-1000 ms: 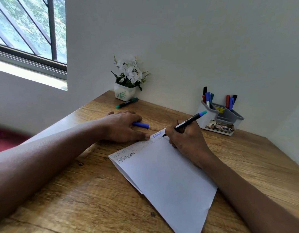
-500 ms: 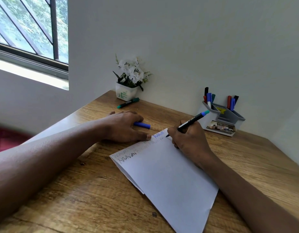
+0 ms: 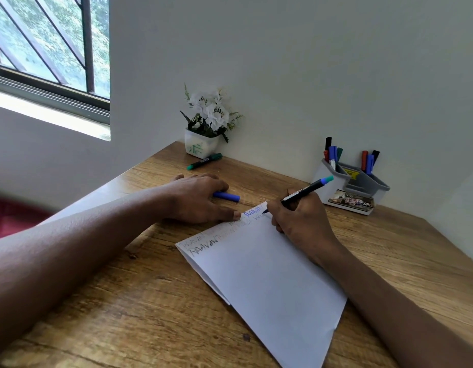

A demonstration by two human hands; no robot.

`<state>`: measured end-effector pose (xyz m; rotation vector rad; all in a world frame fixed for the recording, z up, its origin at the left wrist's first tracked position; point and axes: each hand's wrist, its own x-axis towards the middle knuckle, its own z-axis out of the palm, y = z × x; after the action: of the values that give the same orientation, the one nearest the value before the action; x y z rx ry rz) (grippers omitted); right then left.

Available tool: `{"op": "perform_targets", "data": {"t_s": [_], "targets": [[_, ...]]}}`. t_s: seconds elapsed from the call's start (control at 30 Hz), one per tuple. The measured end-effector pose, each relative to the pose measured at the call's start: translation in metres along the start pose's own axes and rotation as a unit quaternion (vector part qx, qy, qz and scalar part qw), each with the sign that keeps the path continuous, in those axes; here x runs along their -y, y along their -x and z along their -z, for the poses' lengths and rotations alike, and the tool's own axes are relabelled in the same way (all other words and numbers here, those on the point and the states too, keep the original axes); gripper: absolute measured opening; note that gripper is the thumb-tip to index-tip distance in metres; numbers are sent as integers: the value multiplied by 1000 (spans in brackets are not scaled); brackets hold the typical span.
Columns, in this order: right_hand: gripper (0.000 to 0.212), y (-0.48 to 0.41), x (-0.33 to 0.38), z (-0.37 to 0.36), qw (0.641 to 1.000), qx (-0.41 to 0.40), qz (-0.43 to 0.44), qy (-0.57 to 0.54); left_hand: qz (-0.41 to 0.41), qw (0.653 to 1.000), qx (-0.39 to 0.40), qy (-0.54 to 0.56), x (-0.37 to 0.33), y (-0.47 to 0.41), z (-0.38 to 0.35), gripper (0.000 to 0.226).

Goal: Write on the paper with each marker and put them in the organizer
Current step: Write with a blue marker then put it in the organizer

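A green marker (image 3: 205, 161) lies on the bench (image 3: 97, 301) by the flower pot (image 3: 201, 147). The left grip (image 3: 201, 199) rests flat, fingers loose over a blue cap (image 3: 227, 196), thumb touching the paper (image 3: 262, 274) at its top edge. The right grip (image 3: 300, 221) pinches a black marker (image 3: 301, 193), tip on the paper's far corner. The organizer (image 3: 349, 189) stands just beyond, holding markers.

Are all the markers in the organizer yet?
No, a green marker lies on the desk by the flower pot, and the right hand grips a black-barrelled marker on the paper.
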<state>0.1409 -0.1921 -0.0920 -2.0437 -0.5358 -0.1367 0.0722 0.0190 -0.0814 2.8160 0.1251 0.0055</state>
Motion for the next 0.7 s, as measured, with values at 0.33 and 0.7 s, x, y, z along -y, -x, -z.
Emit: {"op": "perform_targets", "data": {"t_s": [0.33, 0.7], "targets": [[14, -4, -1, 0, 993, -23, -75, -91, -24, 999, -38, 9, 6, -4, -4, 72], [28, -7, -7, 19, 925, 71, -85, -363, -54, 969, -239, 30, 1, -4, -12, 16]]}}
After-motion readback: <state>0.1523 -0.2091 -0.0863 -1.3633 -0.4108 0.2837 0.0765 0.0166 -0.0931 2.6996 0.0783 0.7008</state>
